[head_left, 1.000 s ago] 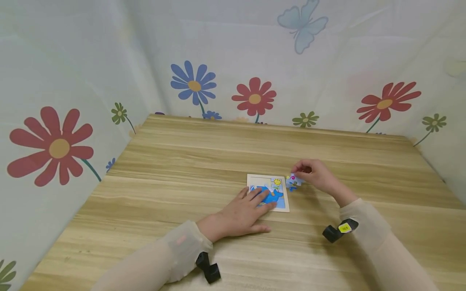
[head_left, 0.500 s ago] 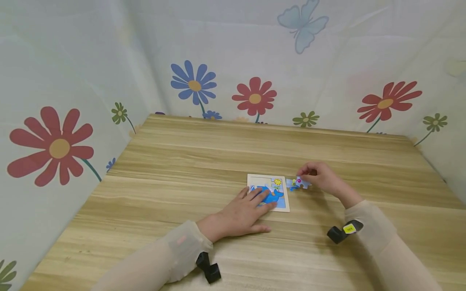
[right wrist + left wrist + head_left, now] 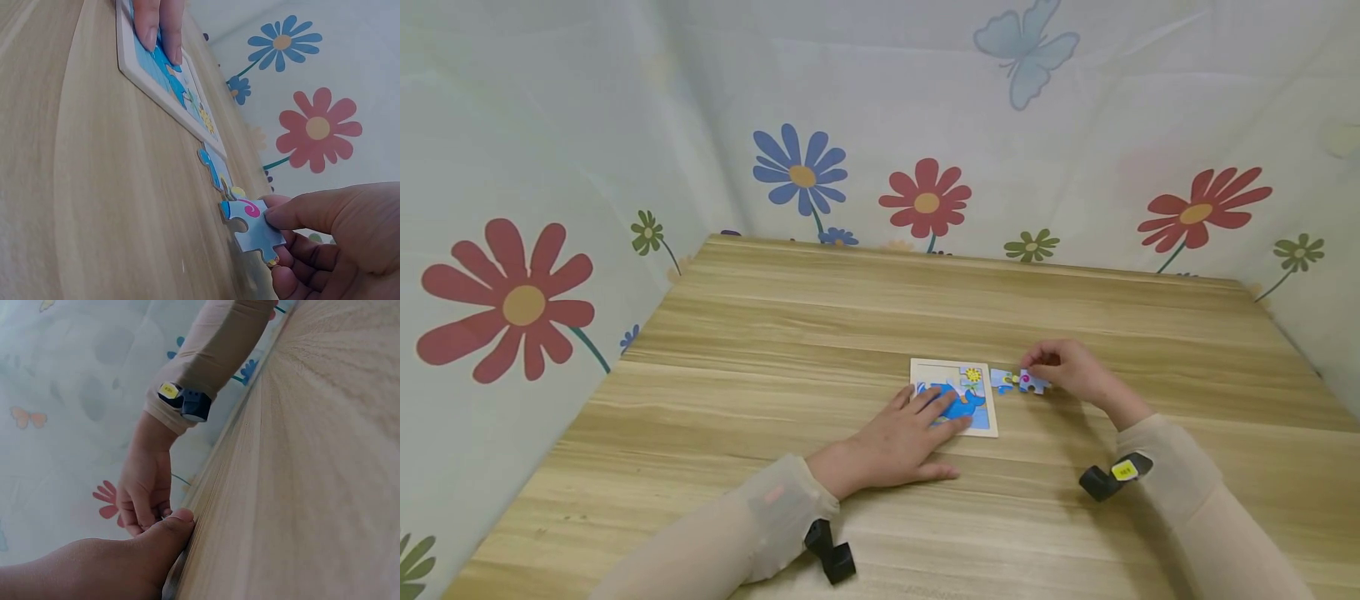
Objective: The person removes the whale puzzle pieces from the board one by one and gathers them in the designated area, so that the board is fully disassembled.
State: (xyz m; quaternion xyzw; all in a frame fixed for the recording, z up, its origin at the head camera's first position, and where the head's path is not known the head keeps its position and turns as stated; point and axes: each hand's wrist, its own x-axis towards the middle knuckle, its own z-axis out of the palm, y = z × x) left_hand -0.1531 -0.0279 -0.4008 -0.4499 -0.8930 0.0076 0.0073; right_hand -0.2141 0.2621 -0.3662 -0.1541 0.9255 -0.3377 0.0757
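Observation:
My left hand (image 3: 891,442) lies with its fingers spread over a small framed jigsaw puzzle (image 3: 991,408) showing a blue whale and a yellow sun. The puzzle's upper left has a bare pale area, and the fingers cover part of the whale. To the right of the frame, my right hand (image 3: 1071,371) pinches a light blue puzzle piece (image 3: 253,225) with a pink swirl between thumb and fingers. In the right wrist view that piece is tilted above the table. Another blue puzzle piece (image 3: 215,170) lies between the held piece and the frame.
The wooden table (image 3: 805,317) reaches back to a white curtain (image 3: 865,75) printed with flowers and a butterfly. Each wrist wears a black camera mount, such as the right mount (image 3: 1105,479).
My right hand has moved right and slightly nearer with the pinched puzzle piece, drawing it away from the frame and uncovering more of the other piece. The left hand stays put.

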